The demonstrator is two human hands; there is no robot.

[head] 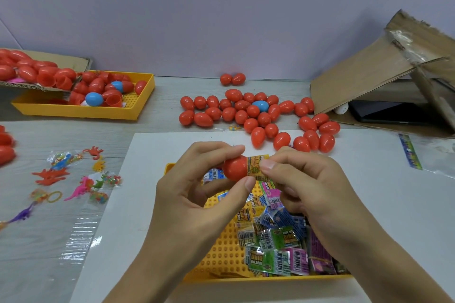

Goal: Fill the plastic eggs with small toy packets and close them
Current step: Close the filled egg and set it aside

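Observation:
My left hand [197, 179] grips a red egg half [234, 167] between thumb and fingers, above the near yellow tray [221, 253]. A rolled yellow toy packet [256, 165] sticks out of that half to the right. My right hand [302, 179] pinches the packet's free end with its fingertips. The near tray holds several small toy packets [283, 246] in green, pink and blue wrappers. Beyond my hands lies a cluster of closed red eggs [256, 115] with one blue egg [260, 105] among them.
A far yellow tray [81, 110] at the left holds open red egg halves under a cardboard box [44, 86] of more. Loose rubber dinosaur toys [73, 179] lie on the left. A torn cardboard box [384, 81] and a dark tablet [384, 113] sit at the right.

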